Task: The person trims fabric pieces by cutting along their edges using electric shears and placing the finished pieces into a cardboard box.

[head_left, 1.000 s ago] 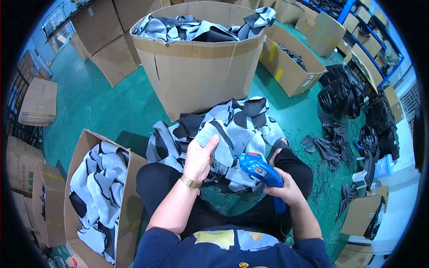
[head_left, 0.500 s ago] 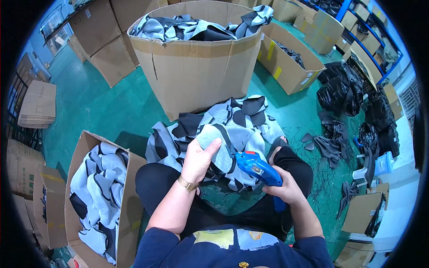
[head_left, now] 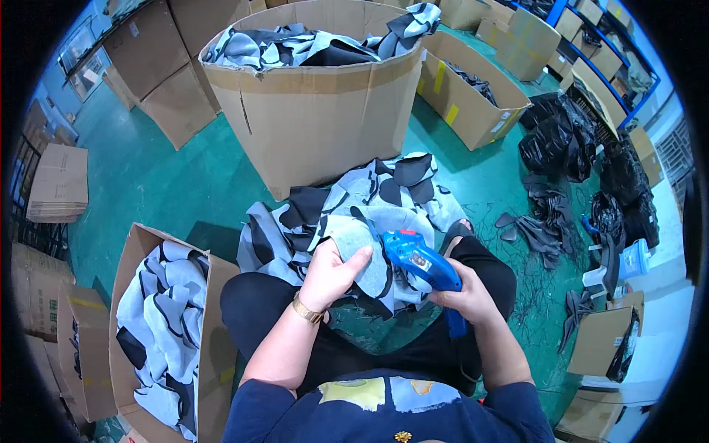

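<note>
My left hand pinches a light grey fabric piece with dark edging between thumb and fingers. Wrapped round the handle of blue electric scissors, my right hand holds them with the head against the right edge of that piece. The blades are hidden or too small to make out. Beneath and beyond both hands, a heap of grey and black fabric lies on the floor between my legs.
A large cardboard box full of fabric stands ahead. Another fabric-filled box is by my left knee. Black plastic bags and dark scraps lie to the right. A lower carton stands behind, and thread bits litter the green floor.
The scissors have shifted slightly up and left along the fabric's edge. My left hand has moved a little down and right with the piece. The whole view has tilted slightly.
</note>
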### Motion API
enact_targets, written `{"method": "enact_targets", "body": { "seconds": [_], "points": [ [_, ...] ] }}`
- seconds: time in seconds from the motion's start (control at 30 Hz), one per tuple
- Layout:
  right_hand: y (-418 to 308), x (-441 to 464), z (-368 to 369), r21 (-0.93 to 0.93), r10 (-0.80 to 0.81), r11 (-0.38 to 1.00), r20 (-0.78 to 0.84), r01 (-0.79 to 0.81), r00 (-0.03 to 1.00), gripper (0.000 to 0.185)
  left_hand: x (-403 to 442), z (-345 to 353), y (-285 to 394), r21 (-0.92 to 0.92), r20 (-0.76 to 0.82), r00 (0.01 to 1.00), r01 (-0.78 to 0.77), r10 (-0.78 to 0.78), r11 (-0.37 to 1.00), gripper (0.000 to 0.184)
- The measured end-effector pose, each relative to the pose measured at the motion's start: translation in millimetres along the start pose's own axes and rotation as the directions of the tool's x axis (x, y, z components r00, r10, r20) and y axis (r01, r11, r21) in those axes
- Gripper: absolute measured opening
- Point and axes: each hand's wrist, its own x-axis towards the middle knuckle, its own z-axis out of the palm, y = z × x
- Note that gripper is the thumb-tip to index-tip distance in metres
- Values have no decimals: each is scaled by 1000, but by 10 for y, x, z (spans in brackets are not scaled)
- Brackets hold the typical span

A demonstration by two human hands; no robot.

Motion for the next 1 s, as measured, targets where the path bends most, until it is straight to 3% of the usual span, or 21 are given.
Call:
{"method": "enact_targets", "body": {
  "seconds": [0.07, 0.23, 0.37, 0.4, 0.53, 0.67, 0.83, 1.0],
  "points": [
    [-38, 67, 17, 77, 0, 997, -33, 2, 999, 51, -7, 18, -26, 32, 33, 999, 18, -19, 999, 16],
    [-181, 291, 66, 157, -67, 984, -99, 82, 993, 52, 9, 145, -58, -220, 65, 995, 82, -70, 972, 25],
    [-191, 509, 264, -74, -272, 962, -149, 264, 951, 47, -26, 243, -63, -261, 159, 975, 191, -153, 946, 31],
    [-174, 540, 310, -94, -287, 957, -147, 276, 947, 45, -8, 247, -76, -371, 157, 973, 217, -169, 903, 31],
    [-108, 572, 345, -9, -229, 973, -85, 229, 970, 44, 96, 231, -87, -624, 45, 969, 216, -241, 751, 32],
    [-100, 505, 196, 230, -104, 967, -30, 108, 994, 47, 128, 153, -107, -608, 45, 969, 220, -243, 763, 31],
    [95, 261, -104, 369, -26, 929, 132, -25, 991, 50, 131, 0, -37, -591, 17, 985, 147, -170, 793, 32],
    [352, 100, -197, 375, 12, 919, 279, -120, 960, 52, 113, -79, -11, -599, 51, 992, 123, -115, 791, 36]
  ]
}}
